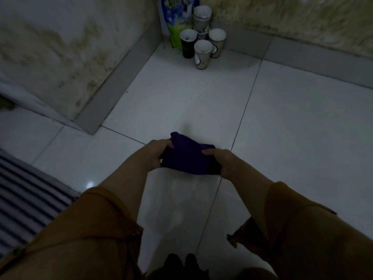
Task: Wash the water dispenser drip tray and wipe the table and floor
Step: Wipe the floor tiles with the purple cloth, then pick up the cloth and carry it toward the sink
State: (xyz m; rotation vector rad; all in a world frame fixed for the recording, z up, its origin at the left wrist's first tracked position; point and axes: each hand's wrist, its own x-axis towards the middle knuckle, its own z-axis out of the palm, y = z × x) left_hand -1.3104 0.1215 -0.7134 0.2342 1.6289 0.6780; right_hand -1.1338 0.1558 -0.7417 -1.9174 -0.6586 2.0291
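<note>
A dark purple cloth [188, 158] is stretched between both hands above the white tiled floor [292, 122]. My left hand [159, 153] grips its left edge, thumb on top. My right hand [223, 161] grips its right edge. Both arms wear brown sleeves. A wet streaked patch [181, 201] shows on the tile just below the cloth. The drip tray and the table are out of view.
Several paper cups [202, 54] and a green and blue bag [177, 21] stand in the far corner. Stained walls with a grey skirting [121, 77] run along the left and back. A striped mat [26, 199] lies at the lower left.
</note>
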